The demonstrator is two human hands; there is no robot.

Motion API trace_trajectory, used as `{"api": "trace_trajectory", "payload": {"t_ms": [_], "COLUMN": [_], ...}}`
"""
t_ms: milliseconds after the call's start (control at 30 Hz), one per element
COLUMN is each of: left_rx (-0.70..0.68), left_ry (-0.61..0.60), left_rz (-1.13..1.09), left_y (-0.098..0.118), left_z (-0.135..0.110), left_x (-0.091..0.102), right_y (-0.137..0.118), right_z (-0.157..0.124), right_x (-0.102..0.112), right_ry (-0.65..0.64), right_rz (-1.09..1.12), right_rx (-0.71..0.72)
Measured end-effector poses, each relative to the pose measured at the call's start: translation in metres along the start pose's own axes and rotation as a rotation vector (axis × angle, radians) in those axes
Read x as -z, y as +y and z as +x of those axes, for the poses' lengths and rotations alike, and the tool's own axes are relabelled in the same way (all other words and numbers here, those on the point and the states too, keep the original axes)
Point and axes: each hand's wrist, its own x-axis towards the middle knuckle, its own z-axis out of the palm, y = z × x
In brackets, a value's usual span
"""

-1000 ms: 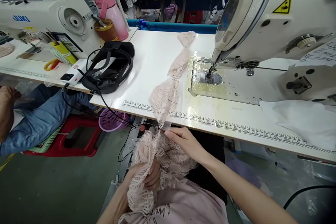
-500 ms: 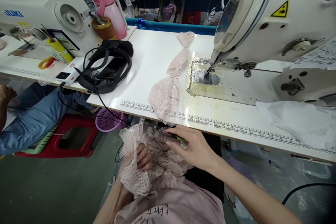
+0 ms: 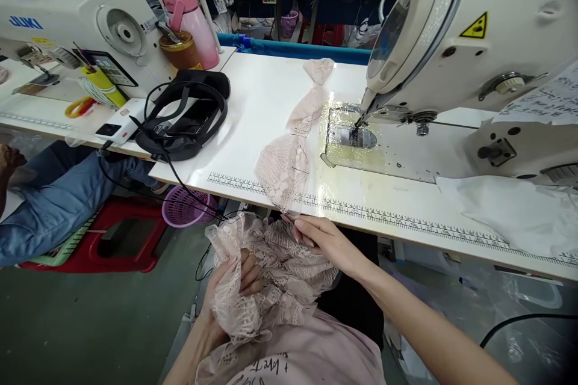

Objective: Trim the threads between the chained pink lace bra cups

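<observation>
Bunched pale pink lace fabric (image 3: 293, 277) lies over my lap. My left hand (image 3: 246, 274) is closed around a fold of it, fingers curled in. At the table's front edge, my right hand (image 3: 323, 237) is closed on thread snips (image 3: 288, 217); only their dark tip shows past the fingers. That tip meets the lower end of a lace strip (image 3: 289, 162), which runs up the white table in a chain of gathered pieces and hangs over the edge towards my lap.
A sewing machine (image 3: 419, 60) stands at the right, with white cloth (image 3: 519, 210) in front of it. A black headset (image 3: 185, 114) with cables lies at the left. Below are a purple basket (image 3: 187, 207) and a red stool (image 3: 121, 237); another person's jeans-clad leg (image 3: 58, 198) is beside them.
My right hand has closed its fingers round the snips and brought their tip to the strip's lower end. My left hand keeps its hold on the lace, almost still.
</observation>
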Motion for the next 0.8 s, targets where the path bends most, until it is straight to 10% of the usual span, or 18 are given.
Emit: {"api": "trace_trajectory", "payload": {"t_ms": [800], "left_rx": [0.041], "left_ry": [0.058], "left_rz": [-0.023], "left_y": [0.0028], "left_z": [0.0011], "left_x": [0.0085], "right_y": [0.0020], "right_z": [0.0009], "right_x": [-0.0058], "right_ry": [0.061], "right_rz": [0.143], "right_rx": [-0.070]}}
